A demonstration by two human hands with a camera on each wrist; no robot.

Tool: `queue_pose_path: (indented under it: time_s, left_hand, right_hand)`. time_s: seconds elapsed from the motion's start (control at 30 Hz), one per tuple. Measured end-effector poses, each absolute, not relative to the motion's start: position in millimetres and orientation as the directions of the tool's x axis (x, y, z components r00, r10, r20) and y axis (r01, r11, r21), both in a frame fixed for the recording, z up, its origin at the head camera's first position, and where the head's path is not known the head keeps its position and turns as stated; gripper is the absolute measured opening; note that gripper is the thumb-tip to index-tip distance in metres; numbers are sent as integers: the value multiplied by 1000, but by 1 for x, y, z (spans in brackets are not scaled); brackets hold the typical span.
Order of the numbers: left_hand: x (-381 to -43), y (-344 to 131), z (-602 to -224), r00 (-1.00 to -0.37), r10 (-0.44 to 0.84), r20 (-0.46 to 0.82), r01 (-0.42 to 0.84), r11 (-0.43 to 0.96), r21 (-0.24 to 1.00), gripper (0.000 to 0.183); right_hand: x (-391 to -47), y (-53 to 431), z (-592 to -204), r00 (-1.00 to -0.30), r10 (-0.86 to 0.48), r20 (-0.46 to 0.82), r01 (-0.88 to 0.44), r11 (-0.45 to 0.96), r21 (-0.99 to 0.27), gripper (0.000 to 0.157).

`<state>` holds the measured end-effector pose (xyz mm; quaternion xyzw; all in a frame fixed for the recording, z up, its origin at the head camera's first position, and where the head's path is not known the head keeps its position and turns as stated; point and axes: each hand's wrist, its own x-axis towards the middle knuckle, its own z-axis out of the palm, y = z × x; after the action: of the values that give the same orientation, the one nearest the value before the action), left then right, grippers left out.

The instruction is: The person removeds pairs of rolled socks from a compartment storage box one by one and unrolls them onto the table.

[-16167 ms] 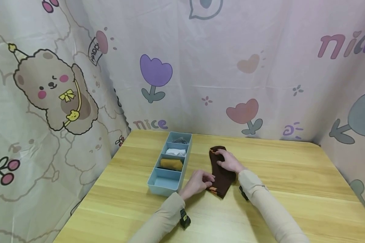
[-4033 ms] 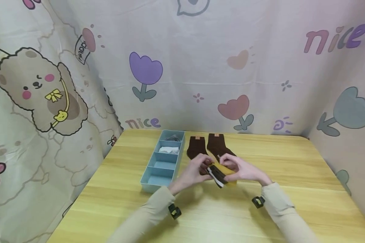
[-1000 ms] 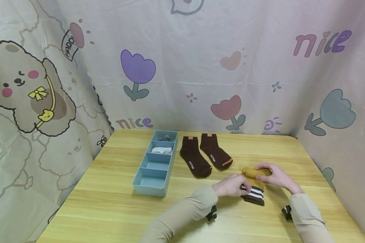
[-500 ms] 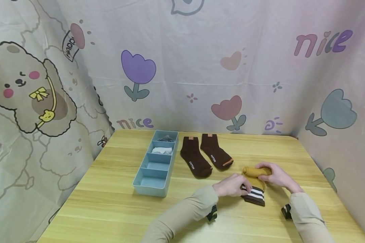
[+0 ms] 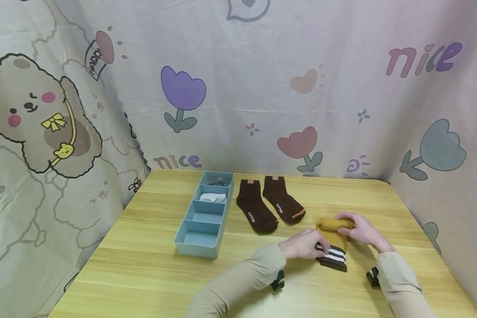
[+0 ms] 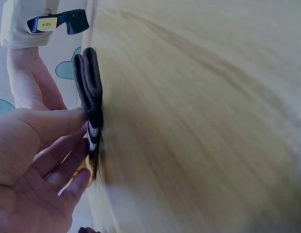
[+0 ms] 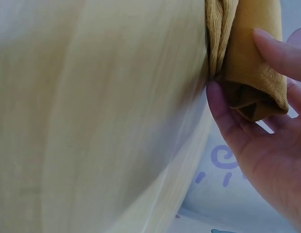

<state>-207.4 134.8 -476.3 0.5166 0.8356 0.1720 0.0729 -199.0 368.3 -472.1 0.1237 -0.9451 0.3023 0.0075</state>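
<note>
A mustard pair of socks [image 5: 334,239], one end rolled up, lies on the right half of the table. Its dark brown cuffs with white stripes [image 5: 334,257] point toward the near side. My left hand [image 5: 305,244] holds the cuff by its left edge, thumb and fingertips against it in the left wrist view. Around the rolled end [image 7: 255,53] my right hand [image 5: 359,229] has its thumb on top and fingers behind and below. Two brown socks [image 5: 256,206] lie flat side by side, soles up, left of the mustard pair.
Left of the socks stands a blue divided tray [image 5: 217,251]. White folded fabric [image 5: 212,197] sits in its second compartment from the back, and a small greyish item [image 5: 217,181] in the rearmost one. A printed curtain [image 5: 238,110] hangs behind the table.
The mustard socks came out of the tray into both hands, then onto the table at right. The brown socks now lie apart. Over the last second the hands have barely moved.
</note>
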Motion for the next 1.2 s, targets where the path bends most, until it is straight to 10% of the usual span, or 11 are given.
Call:
queue_pose_path:
  time_s: [1.2]
  left_hand:
    - [-206, 134, -477, -481, 876, 47, 820, 430, 379, 12]
  right_hand:
    - [-209, 366, -471, -987, -126, 98, -159, 810, -565, 36]
